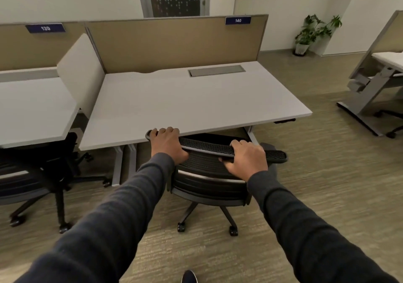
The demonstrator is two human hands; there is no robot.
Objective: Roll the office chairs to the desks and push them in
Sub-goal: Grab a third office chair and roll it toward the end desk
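A black mesh office chair (pixel 209 180) stands at the front edge of the white desk (pixel 174 106) marked 140, its seat partly under the desktop. My left hand (pixel 168 144) grips the left end of the chair's top rail. My right hand (pixel 247 158) grips the same rail further right. The backrest top touches or nearly touches the desk edge. A second black office chair (pixel 43 173) stands at the left, tucked against the neighbouring desk (pixel 32 106) marked 139.
Tan partition panels (pixel 174 43) back both desks, and a white divider (pixel 82 71) separates them. A potted plant (pixel 314 34) stands by the far wall. Another desk frame (pixel 370 99) is at the right. Carpet lies between. My shoe tip (pixel 189 276) shows at the bottom.
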